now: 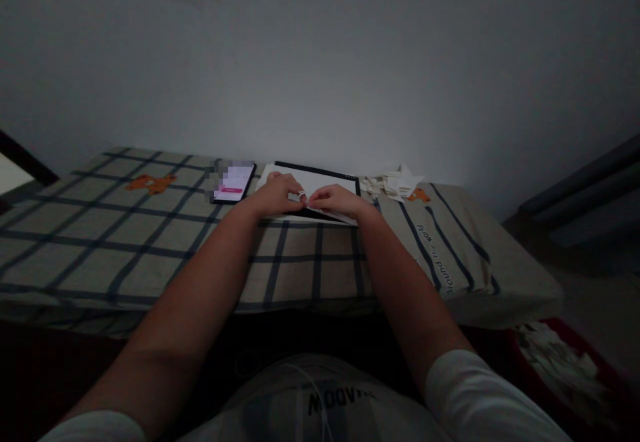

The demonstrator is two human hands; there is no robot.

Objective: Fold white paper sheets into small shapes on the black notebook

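Dim room; a checked cloth with an orange bear print is spread over the low surface. At left of centre a phone is laid flat, screen lit, just beside the sheet. The left hand is set on a white paper sheet, fingers curled, thumb and forefinger pinched narrow on a small white piece. The right hand is met fingertip to fingertip with the left, pinched on the same piece, just above the sheet. A dark board is seen under the sheet. Further right, a heap of paper scraps is piled near the wall
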